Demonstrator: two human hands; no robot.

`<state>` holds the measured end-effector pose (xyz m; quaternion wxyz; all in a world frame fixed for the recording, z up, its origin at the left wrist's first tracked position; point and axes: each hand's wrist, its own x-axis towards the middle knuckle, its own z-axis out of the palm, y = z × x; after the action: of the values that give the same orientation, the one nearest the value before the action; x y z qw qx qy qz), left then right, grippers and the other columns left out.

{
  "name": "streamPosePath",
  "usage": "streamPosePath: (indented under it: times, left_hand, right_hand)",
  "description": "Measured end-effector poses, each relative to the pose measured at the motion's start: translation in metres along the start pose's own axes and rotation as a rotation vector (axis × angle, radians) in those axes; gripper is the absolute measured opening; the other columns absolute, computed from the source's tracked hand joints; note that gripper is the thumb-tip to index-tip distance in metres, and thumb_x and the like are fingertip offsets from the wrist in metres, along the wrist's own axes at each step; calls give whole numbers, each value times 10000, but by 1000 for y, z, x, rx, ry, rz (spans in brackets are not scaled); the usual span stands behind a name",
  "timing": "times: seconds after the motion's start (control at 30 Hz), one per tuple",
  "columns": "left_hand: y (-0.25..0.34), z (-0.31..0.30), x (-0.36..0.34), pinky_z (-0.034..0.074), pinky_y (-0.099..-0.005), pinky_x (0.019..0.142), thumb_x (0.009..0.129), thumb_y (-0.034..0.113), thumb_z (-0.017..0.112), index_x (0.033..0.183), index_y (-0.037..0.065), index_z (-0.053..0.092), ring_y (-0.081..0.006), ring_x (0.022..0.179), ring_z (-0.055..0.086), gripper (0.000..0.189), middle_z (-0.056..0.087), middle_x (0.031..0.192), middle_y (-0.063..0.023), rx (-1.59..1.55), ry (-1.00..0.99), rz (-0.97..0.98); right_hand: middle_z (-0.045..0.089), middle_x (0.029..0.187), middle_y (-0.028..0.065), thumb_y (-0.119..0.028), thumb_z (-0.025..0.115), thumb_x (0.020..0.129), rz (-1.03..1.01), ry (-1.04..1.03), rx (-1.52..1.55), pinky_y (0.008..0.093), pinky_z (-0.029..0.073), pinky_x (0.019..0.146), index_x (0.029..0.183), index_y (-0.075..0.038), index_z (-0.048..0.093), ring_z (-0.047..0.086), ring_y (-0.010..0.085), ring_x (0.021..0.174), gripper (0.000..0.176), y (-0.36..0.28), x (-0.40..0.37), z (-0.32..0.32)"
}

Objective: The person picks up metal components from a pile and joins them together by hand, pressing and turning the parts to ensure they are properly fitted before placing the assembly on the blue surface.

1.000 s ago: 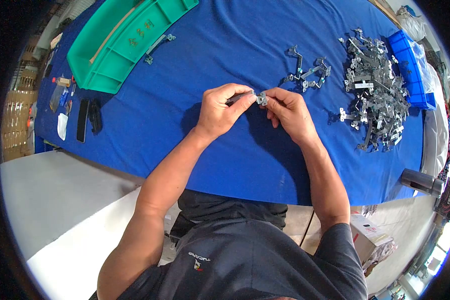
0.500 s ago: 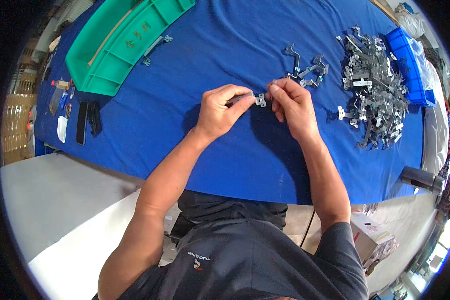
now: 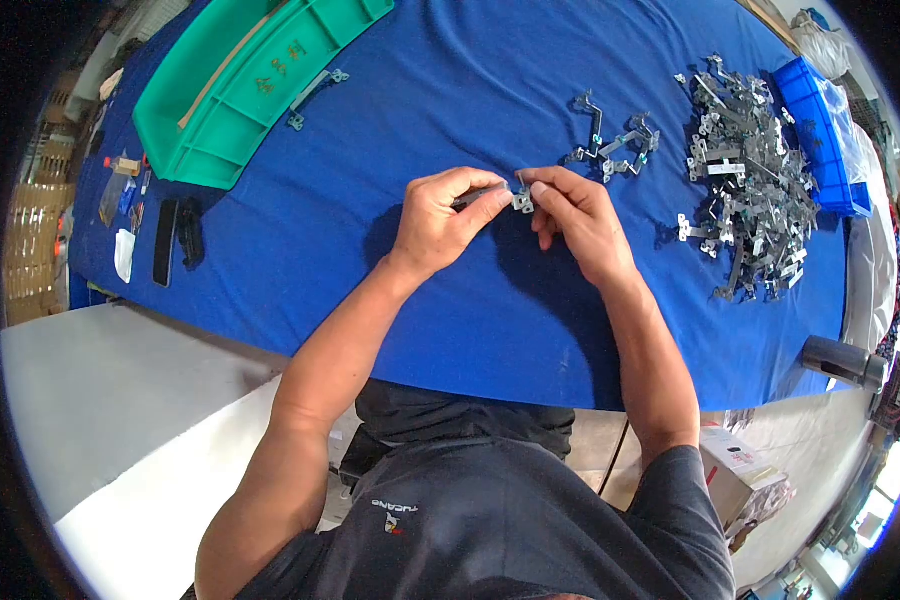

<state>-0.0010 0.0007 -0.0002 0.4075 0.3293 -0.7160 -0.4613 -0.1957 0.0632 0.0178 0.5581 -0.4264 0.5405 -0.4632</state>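
Note:
Above the blue cloth, my left hand (image 3: 442,222) is closed, with thumb and index finger pinching a small metal bracket (image 3: 522,203). Its silvery end with holes sticks out to the right, while the rest is hidden in my grip. My right hand (image 3: 582,218) is at that end, index finger and thumb drawn together against the bracket's upper edge. Whether a small part sits between those fingertips cannot be made out. Just beyond my right hand lie several bent metal brackets (image 3: 618,150) with small greenish parts on them.
A big heap of metal brackets (image 3: 755,180) lies at the right beside a blue bin (image 3: 820,135). At the upper left, a green bin (image 3: 205,160) has one bracket (image 3: 315,98) next to it. A black phone (image 3: 164,245) and a dark cylinder (image 3: 842,362) rest near the edges.
My right hand has moved slightly left, bringing its fingertips from beside the bracket onto its end. The left hand keeps its hold in nearly the same place.

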Motion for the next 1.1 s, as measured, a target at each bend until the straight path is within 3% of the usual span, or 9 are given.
streamPosePath:
  times: [0.23, 0.33, 0.47, 0.83, 0.93, 1.1]
  left_hand:
    - [8, -3, 1, 500, -261, 647, 874, 107, 779, 979, -12, 744, -82, 743, 645, 163, 734, 844, -78, 118, -128, 66]
    - [9, -1, 1, 519, -275, 631, 883, 105, 770, 948, -11, 736, -118, 702, 668, 136, 731, 832, -98, 107, -56, 98]
    - [2, -1, 1, 520, -275, 643, 890, 105, 766, 955, -12, 731, -120, 726, 678, 138, 733, 834, -95, 85, 83, 118]
    - [2, -1, -1, 532, -268, 665, 893, 110, 767, 964, -14, 735, -114, 753, 687, 146, 742, 855, -97, 23, 58, 16]
    - [2, -2, 1, 510, -237, 690, 910, 97, 755, 990, -14, 746, -58, 785, 634, 137, 739, 867, -41, 13, -2, 12]
    - [7, -1, 1, 529, -272, 641, 887, 113, 770, 958, -11, 745, -106, 734, 678, 145, 742, 842, -94, 49, -60, 28]
  right_hand:
    - [648, 809, 29, -187, 611, 1020, -19, 73, -24, 234, 467, 505, 1077, 19, 673, 550, 64, 624, 222, 0, -2, 2]
    - [658, 821, 32, -181, 612, 1019, -138, 184, 154, 217, 453, 488, 1057, 11, 674, 541, 55, 612, 205, 3, 3, 1]
    - [664, 824, 30, -171, 598, 1028, 27, 38, -7, 208, 441, 482, 1065, 8, 687, 547, 47, 615, 204, 1, 1, -3]
    - [652, 802, 20, -157, 585, 1025, -30, -23, -95, 237, 496, 544, 1105, 28, 687, 589, 74, 635, 226, 3, 0, 0]
    - [641, 791, 22, -144, 580, 1023, -40, -15, -31, 248, 506, 571, 1128, 33, 680, 595, 83, 641, 229, 5, 1, 0]
    - [636, 793, 29, -145, 586, 1022, -51, -20, 7, 239, 497, 577, 1124, 29, 678, 581, 77, 636, 222, 2, 2, 0]
